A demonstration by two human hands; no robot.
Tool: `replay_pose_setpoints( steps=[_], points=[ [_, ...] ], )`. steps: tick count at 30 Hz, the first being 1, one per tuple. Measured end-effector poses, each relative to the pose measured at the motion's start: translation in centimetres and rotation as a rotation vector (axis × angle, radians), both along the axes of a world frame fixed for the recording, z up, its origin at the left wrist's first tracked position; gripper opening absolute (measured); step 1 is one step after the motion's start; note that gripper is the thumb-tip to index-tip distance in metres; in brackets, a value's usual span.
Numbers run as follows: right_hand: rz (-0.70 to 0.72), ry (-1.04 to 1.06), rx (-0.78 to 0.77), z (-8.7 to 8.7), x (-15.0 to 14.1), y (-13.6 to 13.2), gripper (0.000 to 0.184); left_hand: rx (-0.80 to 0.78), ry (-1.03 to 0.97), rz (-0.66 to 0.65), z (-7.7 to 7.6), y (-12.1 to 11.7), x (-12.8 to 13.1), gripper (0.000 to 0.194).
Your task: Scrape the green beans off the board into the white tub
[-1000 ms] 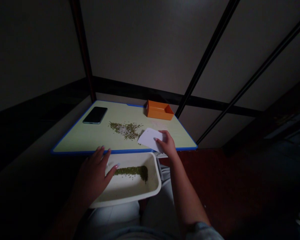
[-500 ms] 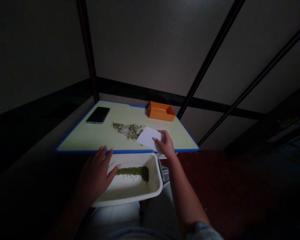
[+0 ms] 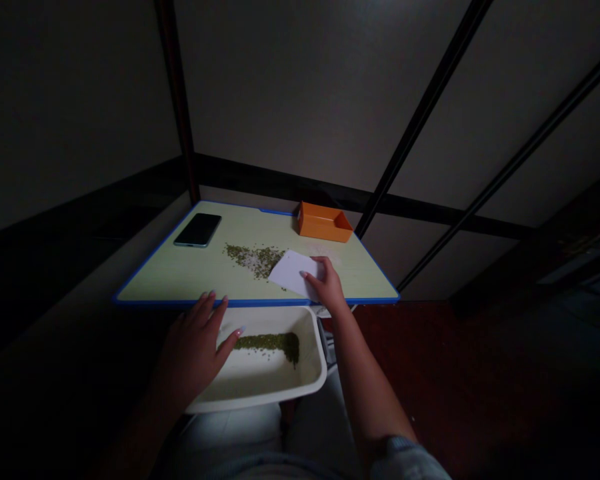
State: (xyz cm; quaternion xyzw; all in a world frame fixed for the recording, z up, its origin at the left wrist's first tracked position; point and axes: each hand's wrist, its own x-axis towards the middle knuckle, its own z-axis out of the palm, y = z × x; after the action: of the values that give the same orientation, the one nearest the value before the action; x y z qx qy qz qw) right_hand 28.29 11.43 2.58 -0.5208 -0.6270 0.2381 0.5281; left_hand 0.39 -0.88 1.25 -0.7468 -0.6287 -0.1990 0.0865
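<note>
Nearest to me, below the camera, are two pale-clothed legs (image 3: 235, 430), with one white basin (image 3: 260, 402) above them, its long side running left to right. Inside I count one green band of grains (image 3: 267, 343), thickest at the right end; single grains are too many to count.

My left hand (image 3: 193, 350) is open and empty over the basin's left end, fingers spread and pointing towards the board; I can't tell whether it touches the rim. My right hand (image 3: 329, 288) is partly closed, pinching one white card (image 3: 291, 272) between thumb and fingers at its right end.

The card lies low over the near right part of the one blue-edged board (image 3: 165, 283). Its long axis runs across the board, the right end slanting towards me, and its free edge points left at one patch of scattered grains (image 3: 255, 259), just beside it.

Farther off I have one dark-screened phone (image 3: 199, 229) at the left and one orange box (image 3: 325, 230) at the right, then the panelled wall (image 3: 300, 100).
</note>
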Motion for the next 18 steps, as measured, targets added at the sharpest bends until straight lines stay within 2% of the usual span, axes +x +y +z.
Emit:
replay_pose_setpoints(
  steps=[18],
  points=[
    [0.12,-0.001,0.029,-0.03,-0.08,0.56,0.041,0.003,0.039,0.01,-0.35,0.29,-0.17,0.06]
  ],
)
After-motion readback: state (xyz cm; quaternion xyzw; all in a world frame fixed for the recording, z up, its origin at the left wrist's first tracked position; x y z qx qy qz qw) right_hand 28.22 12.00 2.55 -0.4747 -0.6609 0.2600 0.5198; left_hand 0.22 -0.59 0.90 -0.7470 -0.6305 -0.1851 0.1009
